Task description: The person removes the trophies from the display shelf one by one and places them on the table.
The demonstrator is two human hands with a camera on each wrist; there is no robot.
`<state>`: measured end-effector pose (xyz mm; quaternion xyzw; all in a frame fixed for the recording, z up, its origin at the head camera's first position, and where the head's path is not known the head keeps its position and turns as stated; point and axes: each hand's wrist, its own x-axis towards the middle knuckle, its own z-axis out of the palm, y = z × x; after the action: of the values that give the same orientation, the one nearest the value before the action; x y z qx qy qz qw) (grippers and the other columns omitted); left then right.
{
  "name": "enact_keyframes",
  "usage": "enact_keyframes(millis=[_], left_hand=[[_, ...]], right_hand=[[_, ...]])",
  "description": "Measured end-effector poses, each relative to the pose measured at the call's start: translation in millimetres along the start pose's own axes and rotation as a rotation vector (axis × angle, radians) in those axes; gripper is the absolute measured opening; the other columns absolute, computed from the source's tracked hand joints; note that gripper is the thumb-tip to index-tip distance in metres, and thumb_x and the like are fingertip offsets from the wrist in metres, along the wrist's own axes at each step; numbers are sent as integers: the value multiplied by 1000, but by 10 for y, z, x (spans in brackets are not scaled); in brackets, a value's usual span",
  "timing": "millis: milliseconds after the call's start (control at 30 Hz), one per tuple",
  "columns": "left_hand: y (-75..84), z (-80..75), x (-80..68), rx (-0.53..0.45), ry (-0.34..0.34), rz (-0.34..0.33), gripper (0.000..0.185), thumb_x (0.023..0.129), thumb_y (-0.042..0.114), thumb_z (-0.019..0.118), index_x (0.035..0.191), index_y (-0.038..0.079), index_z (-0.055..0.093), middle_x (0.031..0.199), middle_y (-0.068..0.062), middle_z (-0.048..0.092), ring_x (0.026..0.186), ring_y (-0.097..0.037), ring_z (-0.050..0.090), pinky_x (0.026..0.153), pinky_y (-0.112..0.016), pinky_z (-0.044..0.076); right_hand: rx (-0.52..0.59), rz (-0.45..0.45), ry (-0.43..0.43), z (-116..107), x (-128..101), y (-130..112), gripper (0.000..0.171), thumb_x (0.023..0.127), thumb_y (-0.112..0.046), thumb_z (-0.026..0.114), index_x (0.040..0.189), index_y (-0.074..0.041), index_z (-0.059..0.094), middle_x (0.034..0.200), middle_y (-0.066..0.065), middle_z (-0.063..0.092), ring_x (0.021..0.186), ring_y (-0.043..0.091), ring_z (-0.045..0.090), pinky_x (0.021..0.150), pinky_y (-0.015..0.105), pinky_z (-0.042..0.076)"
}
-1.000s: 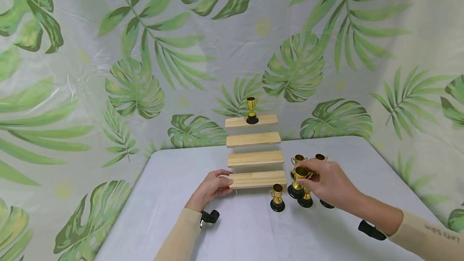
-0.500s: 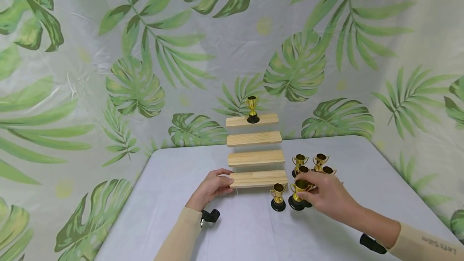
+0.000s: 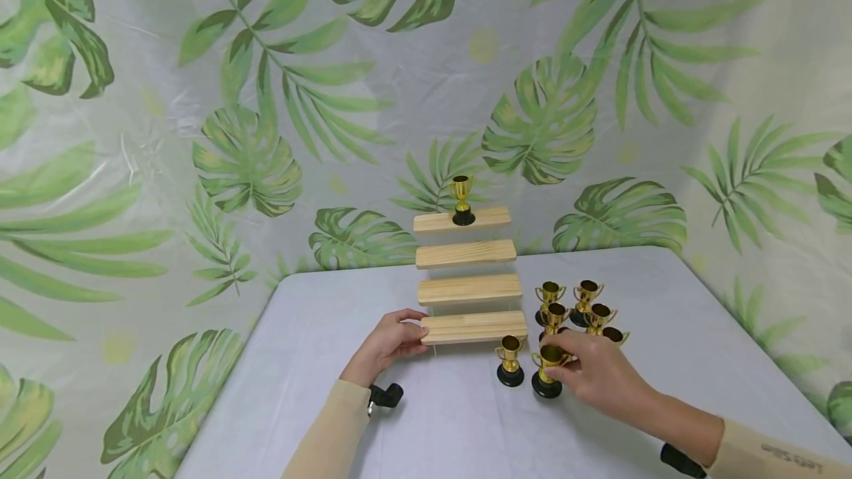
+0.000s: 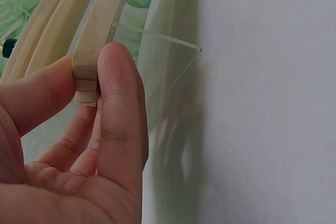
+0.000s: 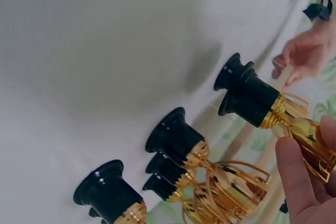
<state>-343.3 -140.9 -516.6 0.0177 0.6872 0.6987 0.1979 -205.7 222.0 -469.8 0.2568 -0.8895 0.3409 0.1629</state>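
A four-step wooden stand [image 3: 470,290] with clear side panels [image 4: 169,61] stands at the table's back middle. One small gold trophy [image 3: 461,199] on a black base tops it. My left hand [image 3: 409,335] pinches the left end of the lowest step [image 4: 86,72] between thumb and fingers. My right hand [image 3: 564,355] grips another gold trophy [image 3: 549,369] by its cup, just right of the stand's front. Its black base [image 5: 247,95] is at or barely above the table. A further trophy [image 3: 510,363] stands right beside it on the left.
Several more gold trophies [image 3: 586,294] stand in a cluster on the white table [image 3: 452,420], behind my right hand and right of the stand. Leaf-print sheeting [image 3: 266,94] walls in the back and both sides.
My right hand has drawn the held trophy toward me, away from the cluster, uncovering the trophies behind it. My left hand has stayed on the lowest step.
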Motion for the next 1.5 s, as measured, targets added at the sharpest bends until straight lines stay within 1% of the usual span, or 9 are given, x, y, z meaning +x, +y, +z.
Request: enact_keyframes(millis=[267,400,667,867,1000,1133,1300,1367,1500], left_hand=[[-15,-9,13,1,-2,2,46,89,3,74,130,-5,56,98,-18,68,76,-19,69,70,-34,61],[-26,-1,8,-2,2,2,44,89,3,74,129,-5,57,99,-18,67,76,-19,68,70,-33,61],[-52,22,-8,-1,7,-13,41,88,3,73,127,-3,59,102,-18,66,80,-21,69,71,-33,61],[-23,9,-8,-2,3,6,43,89,3,73,128,-4,57,99,-18,66,76,-19,68,69,-33,61],[-15,-3,-4,6,-7,12,45,89,3,74,130,-5,56,101,-18,66,76,-19,68,71,-34,61],[-12,-8,-2,7,-8,16,45,89,3,74,130,-5,56,101,-18,65,76,-19,68,71,-34,61],[-18,-2,-1,1,-6,13,44,89,3,73,129,-5,57,100,-18,66,77,-19,69,70,-33,61],[-20,1,2,-3,-6,11,44,89,2,73,129,-5,57,99,-18,66,77,-19,69,69,-32,61],[-22,1,8,-7,-2,11,44,88,2,73,128,-5,57,99,-18,66,76,-19,69,68,-32,61]], right_hand=[[-39,2,2,92,-55,48,40,76,-9,88,113,-12,72,107,1,73,79,1,65,63,18,56],[-56,-18,10,148,-103,96,41,75,-10,88,112,-10,72,105,2,73,76,-1,63,61,19,54],[-10,12,-4,194,-176,142,41,77,-10,87,115,-7,71,104,-1,72,76,-1,62,62,19,55],[-6,-46,24,204,-174,174,43,77,-7,87,117,-10,70,105,-1,71,80,1,65,64,19,57],[-8,-80,38,212,-173,207,46,77,-7,87,120,-10,70,106,1,72,79,0,66,64,18,57],[-54,-82,38,209,-174,220,50,76,-11,88,123,-10,70,108,2,74,80,2,68,64,17,56],[-145,-69,-24,161,-179,200,59,75,-20,89,129,-12,68,108,5,75,74,5,67,58,19,53],[-173,-86,-34,129,-175,186,63,74,-22,90,131,-13,67,108,6,75,73,6,66,58,20,52],[-223,-165,9,59,-153,155,67,69,-23,93,130,-15,68,113,3,73,86,12,70,66,25,58]])
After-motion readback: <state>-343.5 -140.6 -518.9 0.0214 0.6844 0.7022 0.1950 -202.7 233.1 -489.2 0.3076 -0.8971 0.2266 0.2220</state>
